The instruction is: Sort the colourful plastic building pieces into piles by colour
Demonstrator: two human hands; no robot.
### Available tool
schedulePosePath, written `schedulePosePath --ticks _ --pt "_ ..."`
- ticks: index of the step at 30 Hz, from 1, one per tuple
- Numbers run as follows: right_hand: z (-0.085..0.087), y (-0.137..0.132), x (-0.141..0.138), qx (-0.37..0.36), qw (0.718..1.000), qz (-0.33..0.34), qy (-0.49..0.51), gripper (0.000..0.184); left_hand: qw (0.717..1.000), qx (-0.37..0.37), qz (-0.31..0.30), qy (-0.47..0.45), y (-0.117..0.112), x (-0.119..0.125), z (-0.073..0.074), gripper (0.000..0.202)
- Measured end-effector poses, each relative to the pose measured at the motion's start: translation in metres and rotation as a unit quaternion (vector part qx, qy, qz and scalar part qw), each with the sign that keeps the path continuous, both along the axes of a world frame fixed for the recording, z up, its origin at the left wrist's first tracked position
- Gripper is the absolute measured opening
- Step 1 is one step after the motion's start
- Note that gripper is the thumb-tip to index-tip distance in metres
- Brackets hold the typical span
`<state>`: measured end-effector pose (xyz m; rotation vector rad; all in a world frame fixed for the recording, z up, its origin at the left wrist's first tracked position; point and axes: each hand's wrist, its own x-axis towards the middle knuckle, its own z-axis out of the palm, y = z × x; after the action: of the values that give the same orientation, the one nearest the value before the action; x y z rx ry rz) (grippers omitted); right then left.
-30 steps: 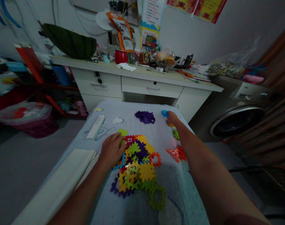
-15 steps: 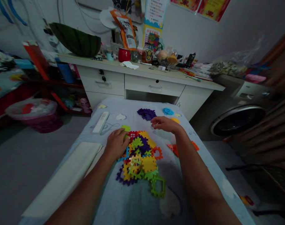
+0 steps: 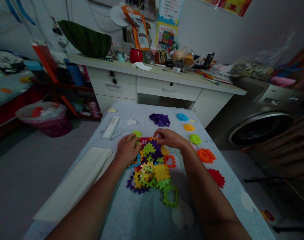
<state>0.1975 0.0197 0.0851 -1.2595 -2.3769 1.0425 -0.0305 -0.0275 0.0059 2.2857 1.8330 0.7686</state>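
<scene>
A heap of interlocking plastic tiles (image 3: 152,168) in yellow, green, purple, orange and red lies mid-table on a pale blue cloth (image 3: 141,213). My left hand (image 3: 127,149) rests on the heap's left edge, fingers curled over a green tile. My right hand (image 3: 170,138) lies on the far top of the heap, fingers bent down onto the tiles. Sorted little piles sit beyond and to the right: purple (image 3: 160,119), blue (image 3: 182,117), yellow-orange (image 3: 189,127), light green (image 3: 195,139), orange (image 3: 206,155), red (image 3: 217,177).
A white flat box (image 3: 111,127) and a folded white cloth (image 3: 74,185) lie left on the table. Behind stands a white desk (image 3: 164,90) crowded with a halved watermelon (image 3: 86,40), a red mug and jars. A washing machine (image 3: 262,123) is right, a pink bin (image 3: 44,118) left.
My right hand has drawn back from the blue pile at the far edge to the top of the heap. The left hand stayed on the heap's left side. The view shifted slightly.
</scene>
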Motion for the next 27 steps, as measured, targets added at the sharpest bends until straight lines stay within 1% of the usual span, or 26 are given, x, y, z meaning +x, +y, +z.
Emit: schedulePosePath --ticks 3,4,6,8,10,13,15,17,19,22,24,27 --pt "0.001 0.006 0.01 -0.015 0.998 -0.048 0.047 0.02 1.0 -0.004 0.004 0.0 0.0 0.0 -0.001 0.034" --pt "-0.001 0.009 0.014 -0.01 0.995 -0.077 0.063 0.016 1.0 -0.005 0.005 0.0 0.001 0.0 -0.001 0.035" --pt "-0.007 0.017 0.022 0.028 0.983 -0.16 0.085 0.011 1.0 -0.008 0.003 -0.001 0.001 0.0 -0.002 0.035" --pt "-0.017 0.026 0.029 0.081 0.961 -0.253 0.079 0.008 1.0 -0.008 0.001 -0.002 0.002 0.0 -0.003 0.035" --pt "-0.029 0.034 0.035 0.115 0.934 -0.334 0.058 0.009 1.0 -0.005 0.001 -0.004 0.002 0.0 -0.003 0.035" --pt "-0.044 0.044 0.042 0.136 0.895 -0.423 0.045 0.017 1.0 -0.002 0.003 -0.007 0.001 0.0 -0.002 0.034" --pt "-0.052 0.049 0.044 0.14 0.874 -0.462 0.06 0.022 1.0 -0.003 0.003 -0.007 0.001 0.0 -0.002 0.034" --pt "-0.058 0.053 0.044 0.118 0.86 -0.486 0.101 0.027 1.0 -0.001 0.002 -0.005 0.001 0.0 -0.001 0.033" --pt "-0.063 0.056 0.041 0.074 0.847 -0.502 0.159 0.032 1.0 0.003 0.001 -0.003 0.001 0.0 -0.002 0.033" --pt "-0.067 0.06 0.036 0.023 0.834 -0.494 0.245 0.035 1.0 0.006 0.002 -0.001 0.001 -0.001 -0.004 0.032" --pt "-0.069 0.061 0.034 0.019 0.841 -0.466 0.273 0.034 1.0 0.007 0.003 0.0 0.002 -0.001 -0.004 0.032" --pt "-0.07 0.061 0.034 0.036 0.876 -0.408 0.254 0.031 1.0 0.005 0.004 0.0 0.002 0.0 -0.004 0.032"
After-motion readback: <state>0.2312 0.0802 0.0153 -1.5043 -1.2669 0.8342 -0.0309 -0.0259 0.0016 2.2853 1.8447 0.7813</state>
